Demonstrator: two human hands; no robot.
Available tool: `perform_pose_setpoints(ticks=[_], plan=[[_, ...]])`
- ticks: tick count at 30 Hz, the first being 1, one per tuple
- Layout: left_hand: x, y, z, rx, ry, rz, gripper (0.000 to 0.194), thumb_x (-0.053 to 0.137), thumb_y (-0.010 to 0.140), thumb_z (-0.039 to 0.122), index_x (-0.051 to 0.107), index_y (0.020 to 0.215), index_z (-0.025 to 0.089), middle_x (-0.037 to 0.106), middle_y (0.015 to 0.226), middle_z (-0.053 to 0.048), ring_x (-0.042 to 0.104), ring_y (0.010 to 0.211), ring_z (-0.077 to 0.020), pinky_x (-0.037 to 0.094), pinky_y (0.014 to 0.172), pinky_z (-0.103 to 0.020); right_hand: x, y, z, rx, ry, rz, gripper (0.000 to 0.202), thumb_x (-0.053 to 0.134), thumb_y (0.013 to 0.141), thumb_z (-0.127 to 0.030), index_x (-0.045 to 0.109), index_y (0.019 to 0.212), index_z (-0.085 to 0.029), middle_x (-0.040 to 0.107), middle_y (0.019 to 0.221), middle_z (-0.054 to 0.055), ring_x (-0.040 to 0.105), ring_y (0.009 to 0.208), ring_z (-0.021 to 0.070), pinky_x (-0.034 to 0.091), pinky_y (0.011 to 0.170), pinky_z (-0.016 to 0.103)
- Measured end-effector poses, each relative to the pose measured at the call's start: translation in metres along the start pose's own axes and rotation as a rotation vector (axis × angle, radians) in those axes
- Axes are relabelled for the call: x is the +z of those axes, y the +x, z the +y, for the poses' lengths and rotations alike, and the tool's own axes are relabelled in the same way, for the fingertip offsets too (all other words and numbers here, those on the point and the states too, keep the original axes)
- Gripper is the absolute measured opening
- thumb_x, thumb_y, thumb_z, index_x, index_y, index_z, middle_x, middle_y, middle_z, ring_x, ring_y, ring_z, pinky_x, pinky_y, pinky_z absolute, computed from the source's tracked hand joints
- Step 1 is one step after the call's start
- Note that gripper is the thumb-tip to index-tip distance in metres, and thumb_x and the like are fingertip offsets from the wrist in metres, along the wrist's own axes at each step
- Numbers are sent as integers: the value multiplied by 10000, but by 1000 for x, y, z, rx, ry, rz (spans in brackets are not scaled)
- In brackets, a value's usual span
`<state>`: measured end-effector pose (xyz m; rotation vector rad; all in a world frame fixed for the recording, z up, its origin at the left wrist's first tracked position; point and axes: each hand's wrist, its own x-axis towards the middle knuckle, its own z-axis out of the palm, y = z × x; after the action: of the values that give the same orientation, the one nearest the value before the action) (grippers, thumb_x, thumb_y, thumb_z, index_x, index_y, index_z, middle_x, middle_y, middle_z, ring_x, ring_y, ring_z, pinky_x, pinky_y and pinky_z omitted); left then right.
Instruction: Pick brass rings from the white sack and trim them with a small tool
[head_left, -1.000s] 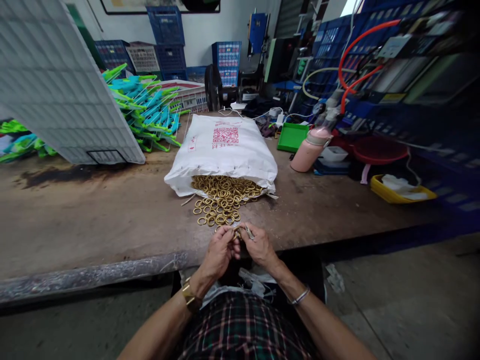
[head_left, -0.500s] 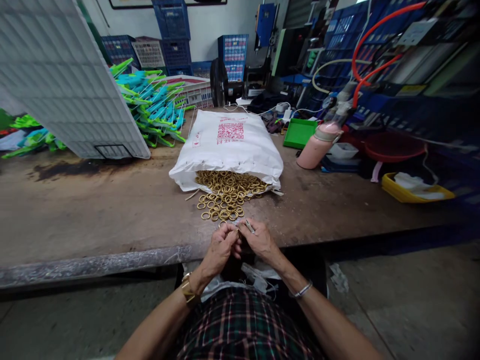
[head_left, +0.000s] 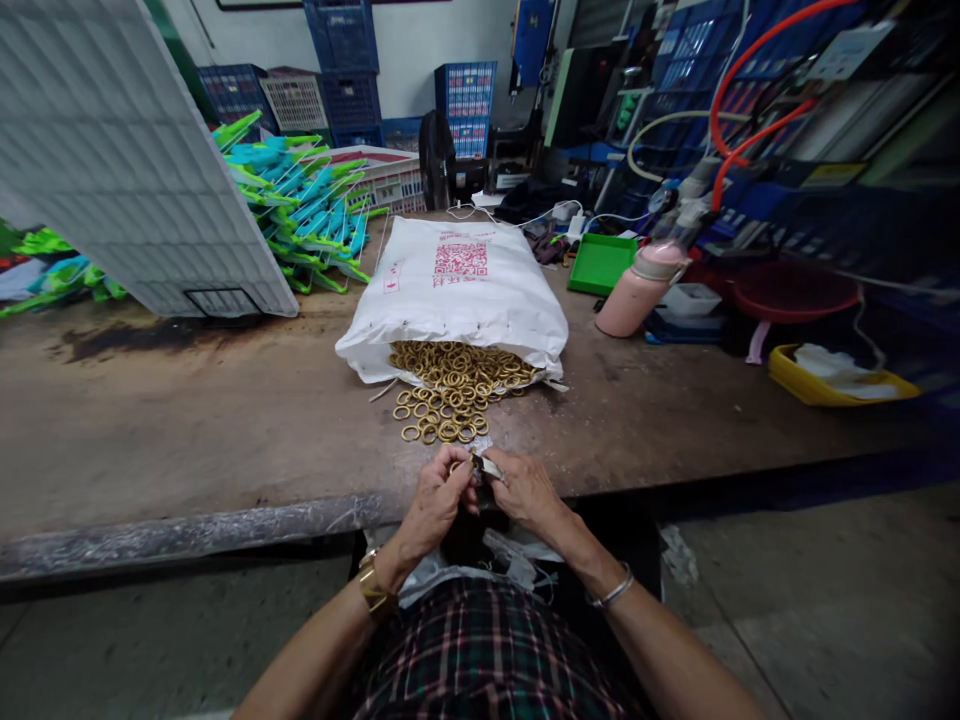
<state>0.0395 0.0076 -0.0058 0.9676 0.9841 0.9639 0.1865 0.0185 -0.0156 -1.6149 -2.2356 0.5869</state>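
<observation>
Worn tabletop (head_left: 195, 420) had loose rings (head_left: 448, 432) at 12 o'clock; fingers of L hand (head_left: 435, 500) pinched prob. a ring (head_left: 454, 466), R hand (head_left: 529, 490) pinched sm. tool (head_left: 490, 467); weak grip cd've caused slip.

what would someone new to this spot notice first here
The big white sack with its red QR code in the middle of the worktable stands out, gold-coloured rings spilling from its near mouth. Just in front, at the table's edge, the left hand and right hand come together around a small pale-and-dark object. Bright green and turquoise plastic pieces pile up behind, to the left.
</observation>
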Motion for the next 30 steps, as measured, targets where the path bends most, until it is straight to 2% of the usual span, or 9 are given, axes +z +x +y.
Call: perform_pose_setpoints(ticks=[7,11,14,18,20,24,26,30], plan=[[-2,-3,3,29,35,1,294,550,754,455,450,775,179,481,558,63,447,403,-58,415,432,-188,-5,3,-5,19,-91,-80,265,391,721,-100,569,900,-179,639,703,58,518,579,144,229,530,250],[5,-13,16,35,7,-90,304,558,756,458,440,751,177,469,545,60,458,410,-63,418,439,-192,-7,10,-1,65,-41,-63,206,409,739,-124,567,855,-186,616,662,48,486,545,129,210,508,252],[9,-18,23,41,-101,-178,283,556,771,438,449,772,176,483,558,50,472,423,-70,436,458,-209,-8,14,3,121,112,2,137,412,760,-167,547,769,-185,563,600,16,436,511,107,217,487,235],[4,-14,19,-3,-315,-184,263,596,756,395,456,810,180,501,615,37,476,467,-75,459,470,-224,-6,14,-1,245,488,72,230,383,800,-290,475,620,-181,481,533,-23,395,483,87,266,472,203],[1,-11,17,-31,-364,-178,262,611,745,384,469,800,171,518,659,18,485,503,-78,457,475,-217,-6,12,-7,289,709,-5,278,391,802,-355,466,600,-181,461,496,-41,366,440,75,274,453,196],[0,-8,14,-63,-392,-137,290,619,727,412,479,782,164,534,678,3,483,511,-81,439,451,-207,-3,8,-22,311,1078,-263,319,357,810,-405,460,604,-183,492,459,-44,349,364,64,276,413,197],[1,-7,13,-84,-377,-95,312,615,723,439,480,772,161,534,662,5,481,498,-80,425,427,-198,-1,8,-25,302,1154,-286,298,369,800,-395,451,604,-186,512,468,-38,386,370,69,304,426,201],[-3,-6,8,-129,-334,3,347,638,694,459,492,735,147,511,622,21,469,480,-63,382,391,-158,3,10,-22,257,1019,-129,196,473,739,-339,506,643,-172,531,546,-37,458,499,86,353,503,201]])
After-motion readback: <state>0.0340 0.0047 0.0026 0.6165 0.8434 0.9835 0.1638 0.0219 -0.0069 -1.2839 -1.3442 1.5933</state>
